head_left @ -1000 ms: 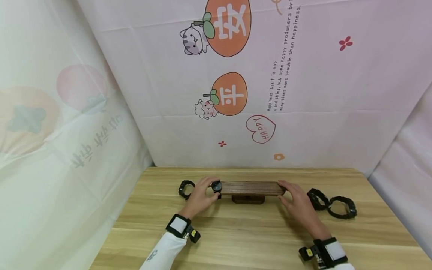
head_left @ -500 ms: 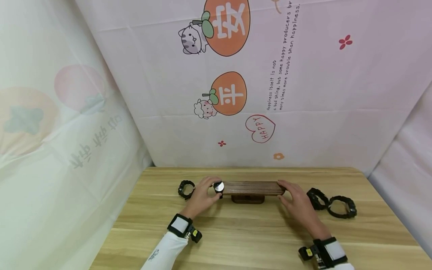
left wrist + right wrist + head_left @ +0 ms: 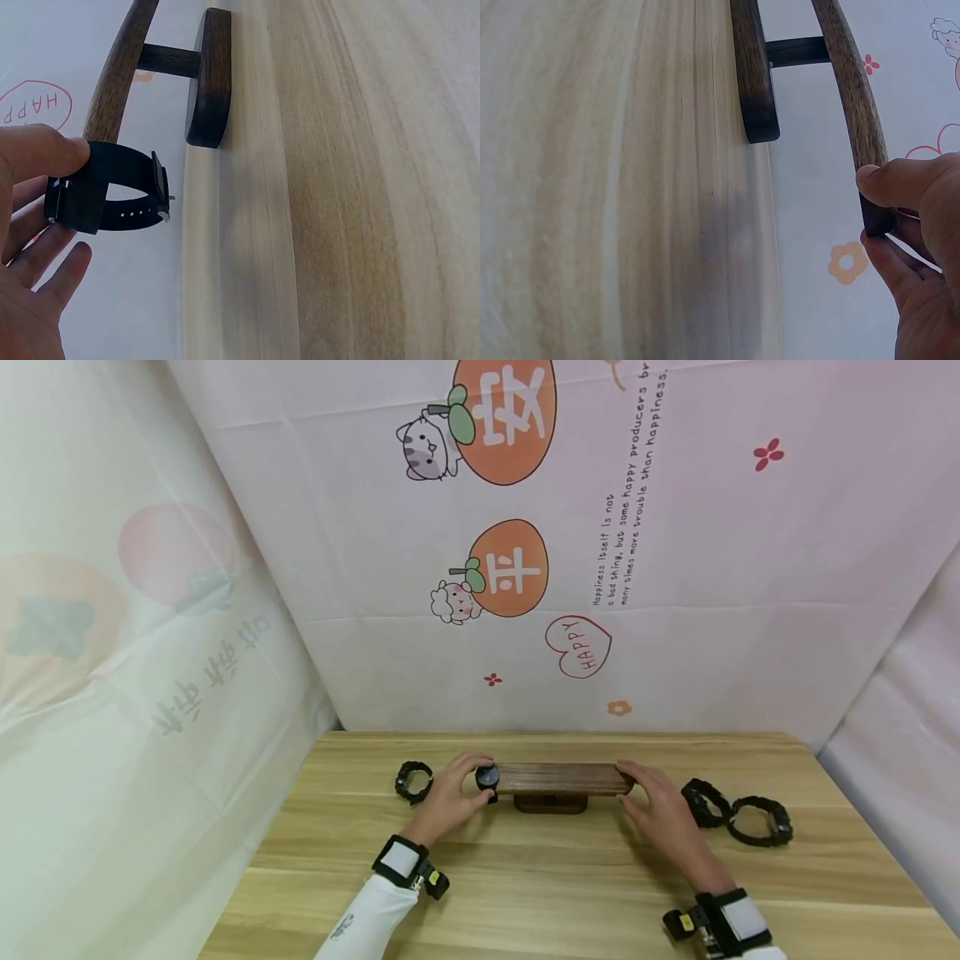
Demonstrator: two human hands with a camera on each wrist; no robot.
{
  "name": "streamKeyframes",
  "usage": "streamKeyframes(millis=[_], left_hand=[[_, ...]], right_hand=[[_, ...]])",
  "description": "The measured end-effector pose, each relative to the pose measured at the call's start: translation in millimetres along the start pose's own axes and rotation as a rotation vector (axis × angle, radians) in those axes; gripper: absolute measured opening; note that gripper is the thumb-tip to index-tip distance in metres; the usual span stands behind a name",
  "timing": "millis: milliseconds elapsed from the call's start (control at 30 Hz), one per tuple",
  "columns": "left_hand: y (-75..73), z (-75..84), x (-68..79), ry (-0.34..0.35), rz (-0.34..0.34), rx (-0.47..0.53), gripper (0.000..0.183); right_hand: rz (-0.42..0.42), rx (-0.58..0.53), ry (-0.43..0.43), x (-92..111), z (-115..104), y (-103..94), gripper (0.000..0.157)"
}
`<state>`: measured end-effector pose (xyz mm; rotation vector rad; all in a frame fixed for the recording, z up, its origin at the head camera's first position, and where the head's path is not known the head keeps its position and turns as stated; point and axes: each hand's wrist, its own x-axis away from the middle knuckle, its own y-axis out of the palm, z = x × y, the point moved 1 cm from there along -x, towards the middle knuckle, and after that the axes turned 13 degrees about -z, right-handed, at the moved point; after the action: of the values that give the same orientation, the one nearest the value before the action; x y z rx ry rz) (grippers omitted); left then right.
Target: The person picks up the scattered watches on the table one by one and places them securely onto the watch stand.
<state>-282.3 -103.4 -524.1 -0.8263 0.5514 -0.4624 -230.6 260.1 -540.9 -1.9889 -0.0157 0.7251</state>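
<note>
A dark wooden watch stand (image 3: pixel 558 778), a long bar on a short post and foot, stands at the back middle of the table. A black wristwatch (image 3: pixel 487 777) is looped round the bar's left end. My left hand (image 3: pixel 448 797) pinches this watch by its case, with the thumb and fingers on opposite sides. In the left wrist view the strap (image 3: pixel 124 166) hangs in a closed loop, buckled beneath the bar. At the other end, my right hand (image 3: pixel 663 814) holds the bar's tip (image 3: pixel 877 214) between thumb and fingers.
Left of my left hand lies another black watch (image 3: pixel 402 783). Two more black watches, one (image 3: pixel 697 800) beside the other (image 3: pixel 782 822), lie right of my right hand. A printed white cloth (image 3: pixel 420 693) rises behind the wooden table (image 3: pixel 540 877), and more cloth hangs at both sides.
My left hand and the watch have shifted slightly right along the bar. The watch's face glinted half a second ago and looks dark now. My right hand has stayed put.
</note>
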Motion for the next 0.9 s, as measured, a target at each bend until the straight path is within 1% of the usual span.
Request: streamKeyframes(millis=[167,500,767,900], left_hand=[[2.8,-3.3,-1.5,-0.011,-0.028,0.016,0.051],[3.5,-0.9,-3.1,-0.049,-0.051,0.021,0.051],[4.1,0.5,-5.1,-0.042,-0.062,0.022,0.049],[4.5,2.0,-6.5,-0.025,-0.069,0.015,0.049]], right_hand=[[-0.004,-0.007,0.008,0.9,-1.1,-0.2,0.065],[-0.002,-0.01,0.01,0.7,-1.0,0.4,0.066],[-0.022,-0.016,0.023,1.3,0.8,0.4,0.064],[-0.022,-0.017,0.021,0.7,1.6,0.9,0.064]])
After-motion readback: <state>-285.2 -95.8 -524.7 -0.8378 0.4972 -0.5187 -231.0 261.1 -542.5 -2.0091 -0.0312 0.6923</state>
